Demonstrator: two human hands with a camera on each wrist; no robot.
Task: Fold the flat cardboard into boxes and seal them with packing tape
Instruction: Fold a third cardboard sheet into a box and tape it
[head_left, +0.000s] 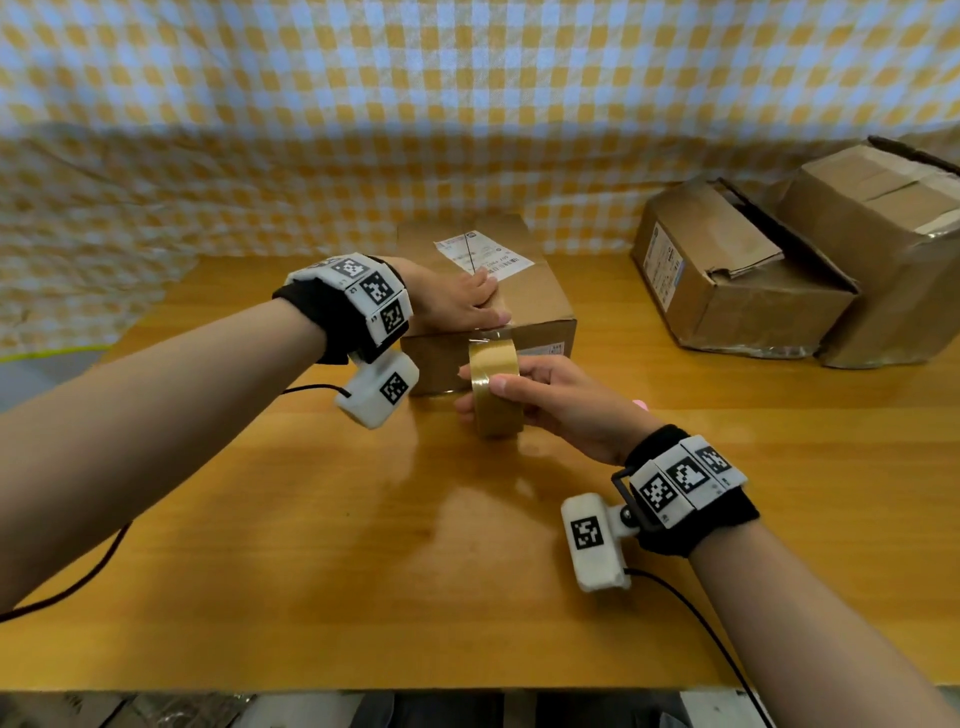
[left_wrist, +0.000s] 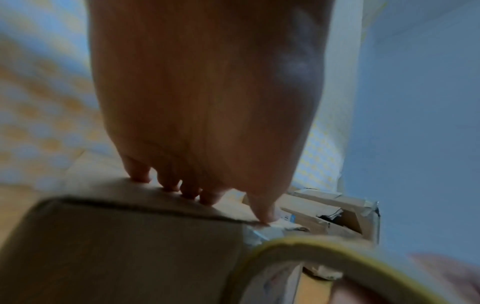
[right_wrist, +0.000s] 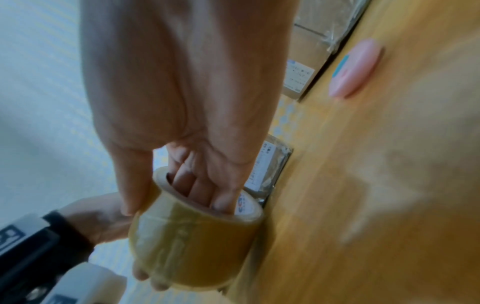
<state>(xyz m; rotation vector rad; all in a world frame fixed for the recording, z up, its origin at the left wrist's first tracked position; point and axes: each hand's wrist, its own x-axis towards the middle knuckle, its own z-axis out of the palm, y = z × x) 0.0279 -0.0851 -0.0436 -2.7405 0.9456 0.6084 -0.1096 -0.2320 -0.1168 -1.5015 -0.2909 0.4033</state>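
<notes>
Head view, frame centre: my left hand (head_left: 452, 304) flat on box (head_left: 524, 306), right hand (head_left: 561, 400) gripping tape (head_left: 493, 387); seam strip started, rest untaped; two boxes (head_left: 810, 265) upper right

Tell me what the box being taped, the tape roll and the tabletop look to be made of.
Box: brown cardboard, matte, creased at its edges, with a white printed paper label.
Tape roll: glossy, translucent tan plastic film, apparently on a printed cardboard core.
Tabletop: orange-brown wood or wood-look laminate with a sheen that reflects light; which one is unclear.
</notes>
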